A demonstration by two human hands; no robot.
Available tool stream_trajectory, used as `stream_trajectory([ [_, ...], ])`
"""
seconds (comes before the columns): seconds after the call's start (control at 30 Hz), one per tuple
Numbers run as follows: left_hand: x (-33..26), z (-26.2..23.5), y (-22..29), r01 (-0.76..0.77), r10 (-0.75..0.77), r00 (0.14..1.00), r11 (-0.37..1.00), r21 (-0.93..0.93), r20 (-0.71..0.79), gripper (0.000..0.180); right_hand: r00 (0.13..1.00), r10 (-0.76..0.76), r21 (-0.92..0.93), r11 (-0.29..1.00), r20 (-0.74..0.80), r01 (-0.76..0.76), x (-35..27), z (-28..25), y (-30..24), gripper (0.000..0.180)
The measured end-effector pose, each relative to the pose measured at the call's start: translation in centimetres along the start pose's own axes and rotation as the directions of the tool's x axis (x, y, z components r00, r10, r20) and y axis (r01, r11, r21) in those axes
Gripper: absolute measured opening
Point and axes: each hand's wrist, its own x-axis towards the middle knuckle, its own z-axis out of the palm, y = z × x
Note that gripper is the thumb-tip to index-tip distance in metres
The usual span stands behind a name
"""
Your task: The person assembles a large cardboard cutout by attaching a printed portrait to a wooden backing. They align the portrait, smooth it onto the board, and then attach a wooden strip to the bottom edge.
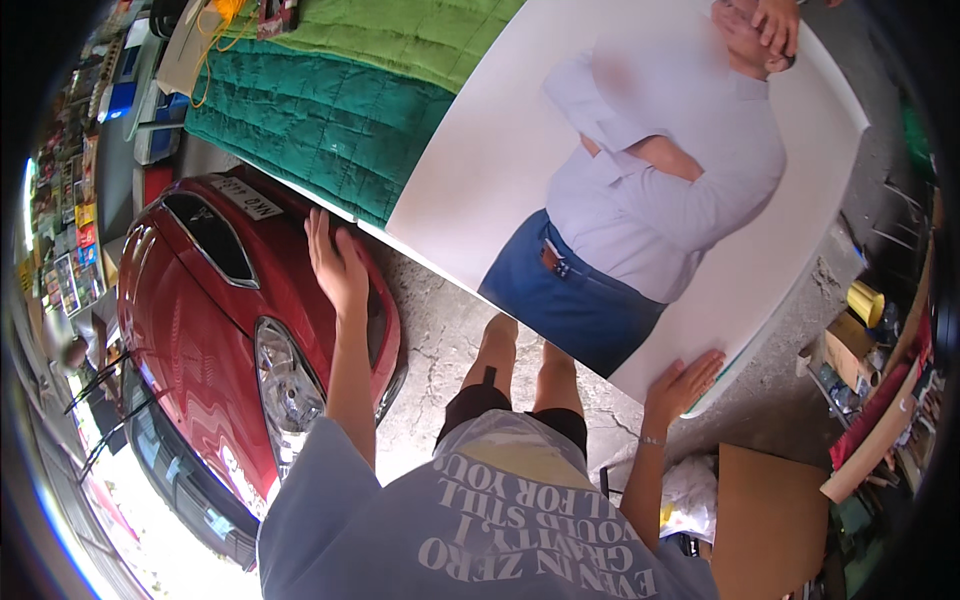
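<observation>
A large white poster (480, 180) printed with a figure in a pale shirt and blue trousers lies across a table in front of me. My right hand (686, 388) rests flat on its near right corner, fingers stretched out. Raised to the left, my left hand (337, 262) has its fingers extended and holds nothing; it appears over the front of a red car (200, 330), apart from the poster. Another person's hand (777, 25) touches the poster at its far right end.
Green quilted fabric (310, 120) covers the table's left part, with yellow cord (205, 65) at its far corner. Cracked concrete floor (430, 310) lies below. A brown cardboard sheet (770, 520), a white plastic bag (690, 495) and a yellow cup-like container (865, 302) stand at the right.
</observation>
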Motion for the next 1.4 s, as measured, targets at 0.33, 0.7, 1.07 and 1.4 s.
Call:
stream_trajectory([
  [0.33, -12.4, 5.7, 19.3, -0.146, 0.323, 0.622, 0.943, -0.299, 0.714, 0.078, 0.977, -0.207, 0.059, 0.977, 0.059, 0.204, 1.2, -0.1, -2.7, 0.072],
  [0.7, -1.5, 7.5, 9.5, -0.256, 0.164, 0.816, 0.962, 0.093, 0.554, 0.071, 0.978, -0.2, 0.045, 0.979, 0.062, 0.197, 2.6, 0.2, -5.1, 0.073],
  [1.07, -5.1, 3.9, 8.8, -0.11, 0.019, 0.749, 0.989, 0.095, 0.663, 0.072, 0.996, -0.051, 0.01, 0.999, 0.076, 0.05, -0.4, -0.6, -3.3, 0.07],
  [1.4, -9.3, 5.3, 16.4, -0.208, 0.176, 0.736, 0.978, -0.029, 0.654, 0.076, 0.993, -0.068, 0.087, 0.994, 0.096, 0.06, 5.7, -1.6, -0.6, 0.081],
])
